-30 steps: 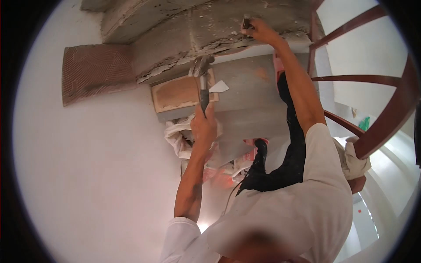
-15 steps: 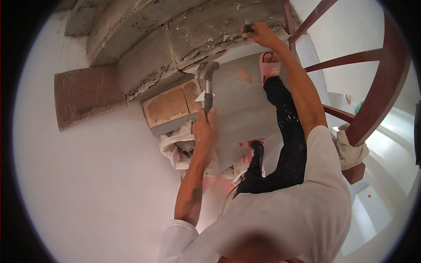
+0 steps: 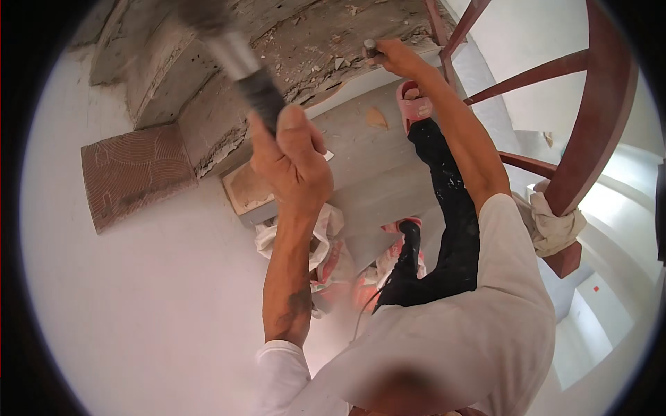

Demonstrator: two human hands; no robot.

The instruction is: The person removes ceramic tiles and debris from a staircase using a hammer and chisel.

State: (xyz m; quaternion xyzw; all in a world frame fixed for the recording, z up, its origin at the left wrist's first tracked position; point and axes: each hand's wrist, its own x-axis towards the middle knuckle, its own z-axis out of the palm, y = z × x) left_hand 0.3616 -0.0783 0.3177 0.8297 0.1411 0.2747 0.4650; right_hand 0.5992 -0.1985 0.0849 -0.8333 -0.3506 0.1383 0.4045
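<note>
My left hand (image 3: 295, 166) is closed round the dark grip of a hammer (image 3: 262, 93). The hammer is raised close to the camera, and its head is smeared by motion at the top left. Further off, my right hand (image 3: 404, 59) is wrapped round a short chisel (image 3: 370, 48), whose rounded metal end sticks out; its other end is hidden. That hand is at the edge of a rough, chipped stair step (image 3: 312, 52) strewn with mortar crumbs. My foot in a pink slipper (image 3: 415, 111) rests on the grey tread (image 3: 361, 152) below.
A ridged brown tile (image 3: 139, 177) lies against the white wall at left. A tan tile piece (image 3: 246, 191) sits on the tread's left end, above white and red sacks (image 3: 326, 243). A dark red railing (image 3: 596, 118) with a cloth (image 3: 555, 222) tied on it stands at right.
My left hand has swung the hammer up and toward the camera, tilting its head to the left. My right hand stays on the chisel by the step edge; the whole view has shifted slightly.
</note>
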